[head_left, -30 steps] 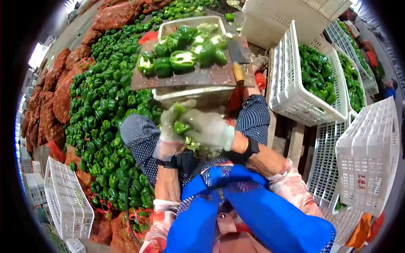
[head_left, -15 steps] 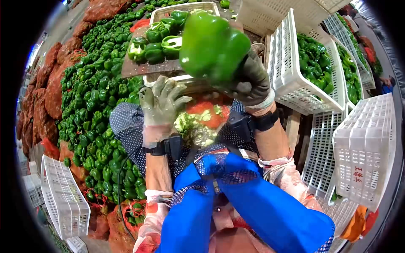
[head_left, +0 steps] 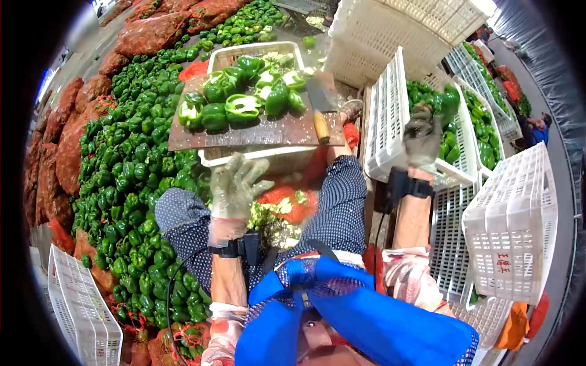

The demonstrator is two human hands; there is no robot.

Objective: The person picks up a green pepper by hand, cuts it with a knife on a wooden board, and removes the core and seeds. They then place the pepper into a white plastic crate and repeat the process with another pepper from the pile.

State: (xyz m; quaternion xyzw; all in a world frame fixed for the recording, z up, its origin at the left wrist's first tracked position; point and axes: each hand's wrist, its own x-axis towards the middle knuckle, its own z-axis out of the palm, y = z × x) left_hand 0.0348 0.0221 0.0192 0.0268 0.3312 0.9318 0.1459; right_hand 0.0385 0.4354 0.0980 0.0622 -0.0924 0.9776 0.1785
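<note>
Right hand (head_left: 422, 137) over crate (head_left: 386, 116), left hand (head_left: 234, 190) spread

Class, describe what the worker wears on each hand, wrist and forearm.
The left hand wears a pale, smudged glove; the right hand's looks darker grey. Both wrists carry black straps with boxy black devices. The gathered sleeves are patterned pink, white and red.

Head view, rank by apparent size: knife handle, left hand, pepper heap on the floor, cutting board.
1. Pepper heap, by far
2. Cutting board
3. Left hand, gloved, fingers spread
4. Knife handle

No close calls among these.
</note>
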